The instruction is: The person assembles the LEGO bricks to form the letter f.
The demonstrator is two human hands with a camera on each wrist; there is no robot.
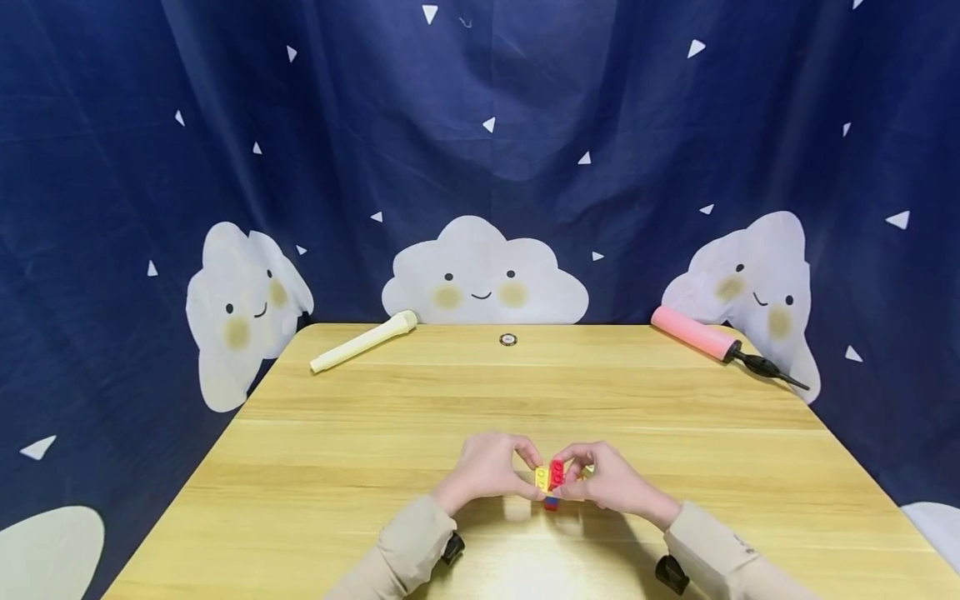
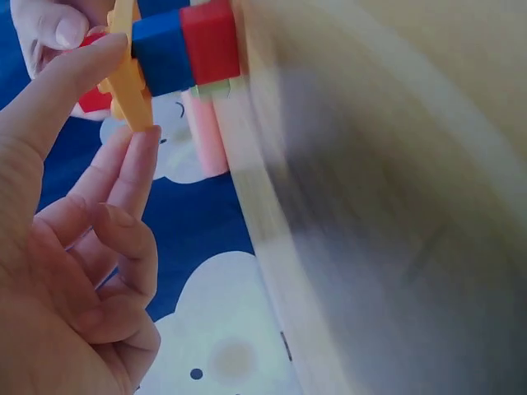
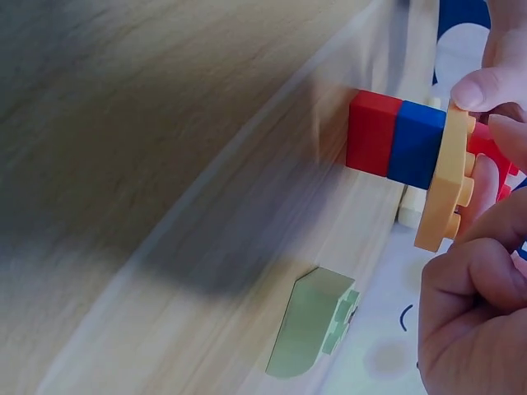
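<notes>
The person's beige-sleeved left forearm [image 1: 411,542] and beige-sleeved right forearm [image 1: 712,550] angle inward. I see the bare left hand [image 1: 489,468] and bare right hand [image 1: 617,483] nearly meeting, both pinching; the left's outer fingers curl toward its palm.

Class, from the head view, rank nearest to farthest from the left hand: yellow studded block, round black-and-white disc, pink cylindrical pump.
1. Yellow block: pinched by left hand.
2. Disc: far middle.
3. Pump: far right.
</notes>
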